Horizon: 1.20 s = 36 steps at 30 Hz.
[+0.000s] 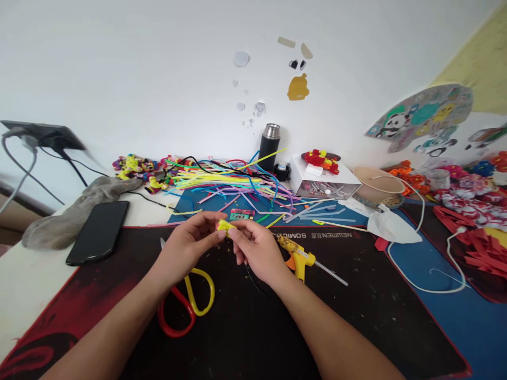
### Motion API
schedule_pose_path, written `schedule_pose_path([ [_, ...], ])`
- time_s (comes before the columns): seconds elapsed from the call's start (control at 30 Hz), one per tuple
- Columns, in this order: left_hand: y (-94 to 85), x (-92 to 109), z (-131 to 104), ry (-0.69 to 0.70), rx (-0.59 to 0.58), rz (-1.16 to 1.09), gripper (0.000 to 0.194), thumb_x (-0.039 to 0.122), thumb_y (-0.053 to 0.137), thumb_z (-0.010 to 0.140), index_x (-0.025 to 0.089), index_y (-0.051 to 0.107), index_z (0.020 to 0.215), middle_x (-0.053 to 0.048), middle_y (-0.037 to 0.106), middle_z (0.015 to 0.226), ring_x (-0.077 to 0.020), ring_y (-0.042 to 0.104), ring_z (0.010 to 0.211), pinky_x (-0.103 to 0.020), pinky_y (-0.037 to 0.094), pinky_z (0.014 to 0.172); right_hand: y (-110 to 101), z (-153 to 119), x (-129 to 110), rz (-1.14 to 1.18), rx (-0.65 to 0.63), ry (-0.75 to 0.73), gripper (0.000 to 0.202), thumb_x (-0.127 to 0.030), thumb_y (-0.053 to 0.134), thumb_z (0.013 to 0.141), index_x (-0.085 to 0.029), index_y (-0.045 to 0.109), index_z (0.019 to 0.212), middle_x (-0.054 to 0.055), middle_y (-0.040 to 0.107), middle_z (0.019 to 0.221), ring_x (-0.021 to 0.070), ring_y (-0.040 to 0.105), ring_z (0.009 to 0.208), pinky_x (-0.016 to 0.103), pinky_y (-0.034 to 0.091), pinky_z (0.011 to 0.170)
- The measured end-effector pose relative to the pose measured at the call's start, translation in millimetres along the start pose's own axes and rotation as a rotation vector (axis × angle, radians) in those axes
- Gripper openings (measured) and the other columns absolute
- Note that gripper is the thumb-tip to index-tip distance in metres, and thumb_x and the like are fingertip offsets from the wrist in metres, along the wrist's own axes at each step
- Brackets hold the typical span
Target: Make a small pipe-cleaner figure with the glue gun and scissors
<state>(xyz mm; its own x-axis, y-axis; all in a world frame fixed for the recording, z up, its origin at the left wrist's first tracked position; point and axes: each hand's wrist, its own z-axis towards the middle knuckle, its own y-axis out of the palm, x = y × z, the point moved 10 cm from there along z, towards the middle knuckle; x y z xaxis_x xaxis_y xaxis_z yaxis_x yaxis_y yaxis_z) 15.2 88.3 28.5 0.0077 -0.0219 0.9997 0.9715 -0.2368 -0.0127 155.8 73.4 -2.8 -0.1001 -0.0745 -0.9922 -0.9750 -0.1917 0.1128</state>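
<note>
1. My left hand (198, 236) pinches one side of a small yellow piece (224, 225).
2. My right hand (255, 245) grips the other side, above the dark mat (245, 332).
3. Scissors (189, 295) lie near my left hand, a glue gun (302, 258) near my right.

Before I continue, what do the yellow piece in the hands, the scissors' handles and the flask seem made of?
Yellow piece: perhaps matte, fuzzy fibre, from its soft edges; partly covered, so unsure.
Scissors' handles: probably smooth plastic, given the glossy highlights and solid colours.
Flask: likely metal, with a reflective silvery top; the rest looks matte black, possibly coated.
</note>
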Motion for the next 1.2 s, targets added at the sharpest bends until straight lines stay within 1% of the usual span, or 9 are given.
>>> schedule_pose_path([
  [0.1,-4.6,-7.5,0.3,-0.032,0.058,-0.073,0.05,0.045,0.094,0.076,0.023,0.076,0.116,-0.005,0.076,0.098,-0.0228,0.069,0.091,-0.032,0.057,0.077,1.6,0.2,2.8,0.014,-0.004,0.011,0.038,-0.052,0.074,0.093,-0.019,0.071,0.112,-0.007,0.059,0.065,0.01,0.052,0.046,0.025,0.044,0.047],
  [0.2,-2.1,-15.3,1.4,-0.06,0.05,-0.134,0.045,0.044,0.094,0.076,0.023,0.078,0.112,-0.006,0.077,0.1,-0.023,0.07,0.093,-0.032,0.056,0.079,-0.4,-0.1,1.9,-0.001,0.022,0.002,0.038,-0.051,0.075,0.092,-0.019,0.07,0.112,-0.008,0.059,0.064,0.0102,0.052,0.046,0.025,0.043,0.047],
  [0.3,1.0,-20.6,2.2,-0.082,0.031,-0.125,0.04,0.046,0.093,0.078,0.022,0.08,0.107,-0.006,0.078,0.098,-0.021,0.067,0.085,-0.031,0.054,0.075,-1.6,-0.7,0.7,-0.005,0.03,0.0,0.037,-0.05,0.075,0.092,-0.019,0.069,0.111,-0.008,0.06,0.064,0.0102,0.053,0.046,0.025,0.043,0.047],
  [0.43,1.4,-21.3,1.2,-0.085,0.031,-0.103,0.038,0.048,0.092,0.079,0.022,0.081,0.103,-0.005,0.077,0.094,-0.0198,0.065,0.08,-0.029,0.051,0.072,-1.9,-1.1,1.2,-0.016,0.027,0.017,0.035,-0.047,0.075,0.091,-0.019,0.067,0.111,-0.008,0.061,0.065,0.0104,0.055,0.047,0.024,0.042,0.046],
  [0.67,3.4,-20.6,-0.7,-0.093,0.018,-0.134,0.035,0.046,0.092,0.079,0.022,0.079,0.101,-0.002,0.074,0.092,-0.0194,0.066,0.081,-0.03,0.054,0.076,1.5,-0.9,2.7,-0.033,-0.004,0.038,0.034,-0.046,0.075,0.093,-0.02,0.066,0.114,-0.007,0.062,0.067,0.0107,0.056,0.048,0.023,0.04,0.045],
  [0.8,-1.3,-24.6,0.3,-0.132,0.058,-0.202,0.036,0.045,0.093,0.08,0.02,0.079,0.101,-0.003,0.073,0.095,-0.0164,0.065,0.078,-0.027,0.054,0.073,3.2,-1.9,-1.3,-0.025,-0.009,0.014,0.036,-0.044,0.074,0.093,-0.021,0.068,0.119,-0.007,0.061,0.068,0.0103,0.055,0.047,0.024,0.041,0.046],
  [0.97,-1.7,-28.4,0.3,-0.207,0.068,-0.346,0.039,0.046,0.098,0.072,0.018,0.08,0.091,-0.003,0.071,0.091,-0.0149,0.063,0.075,-0.025,0.056,0.068,-1.1,-4.9,-7.7,-0.06,0.044,-0.044,0.053,-0.043,0.081,0.09,-0.025,0.064,0.138,-0.007,0.06,0.073,0.0118,0.056,0.05,0.026,0.044,0.049],
  [1.1,1.5,-32.7,-1.0,-0.258,0.05,-0.384,0.042,0.046,0.101,0.069,0.017,0.08,0.091,-0.003,0.07,0.086,-0.0141,0.063,0.073,-0.023,0.055,0.064,-0.4,-7.5,-13.5,-0.184,0.051,-0.115,0.06,-0.038,0.081,0.091,-0.029,0.061,0.147,-0.006,0.063,0.076,0.014,0.06,0.058,0.028,0.048,0.056],
  [1.2,5.1,-35.2,-1.9,-0.28,0.034,-0.405,0.042,0.045,0.101,0.069,0.016,0.08,0.091,-0.003,0.069,0.084,-0.0148,0.063,0.073,-0.023,0.055,0.062,1.4,-9.1,-17.2,-0.302,0.055,-0.173,0.057,-0.029,0.081,0.091,-0.029,0.063,0.145,-0.006,0.066,0.076,0.0148,0.062,0.065,0.029,0.049,0.064],
])
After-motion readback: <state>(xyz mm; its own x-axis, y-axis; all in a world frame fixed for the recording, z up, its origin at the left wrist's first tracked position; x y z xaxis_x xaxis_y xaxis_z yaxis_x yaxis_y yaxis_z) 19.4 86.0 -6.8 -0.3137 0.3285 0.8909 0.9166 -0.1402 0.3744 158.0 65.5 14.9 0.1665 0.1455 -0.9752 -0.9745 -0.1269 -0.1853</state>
